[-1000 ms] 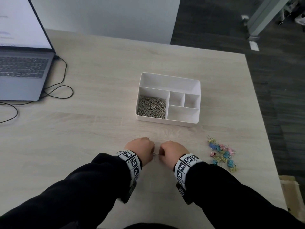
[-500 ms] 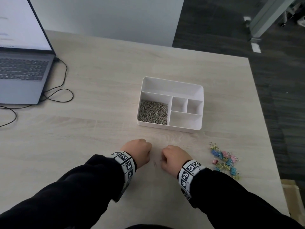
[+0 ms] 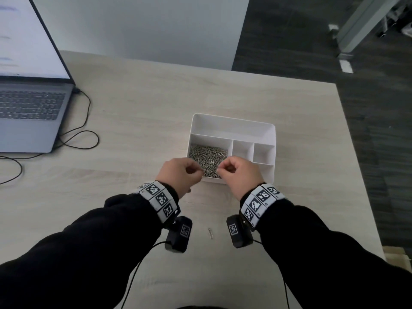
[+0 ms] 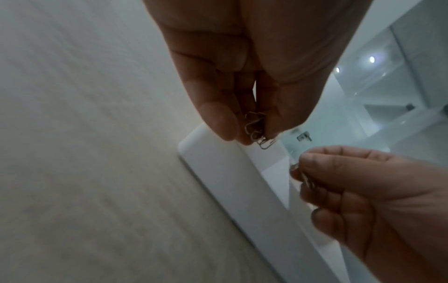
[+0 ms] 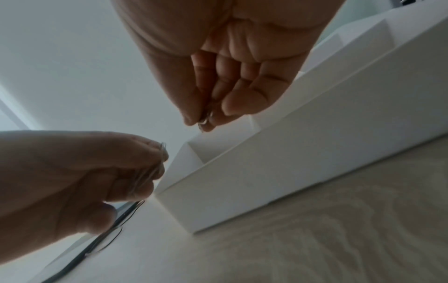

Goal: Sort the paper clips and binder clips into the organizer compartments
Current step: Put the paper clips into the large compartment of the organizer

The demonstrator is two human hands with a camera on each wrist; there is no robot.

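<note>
Both hands hover over the near edge of the white organizer (image 3: 231,124), above its left compartment, which holds a pile of silver paper clips (image 3: 207,155). My left hand (image 3: 197,172) pinches a few paper clips (image 4: 257,132) between thumb and fingers. My right hand (image 3: 223,169) pinches paper clips (image 5: 204,119) too, just right of the left hand. One loose paper clip (image 3: 210,233) lies on the table between my wrists. The other organizer compartments (image 3: 243,148) look empty. No binder clips show in any view.
An open laptop (image 3: 31,103) stands at the far left with its black cable (image 3: 78,139) looping over the table. The table's right edge (image 3: 356,166) drops to dark floor. A cardboard box corner (image 3: 399,257) sits low at the right.
Both hands have lifted off the table near me and moved forward to above the organizer's paper clip compartment, carrying clips. One clip stayed on the table where they were.
</note>
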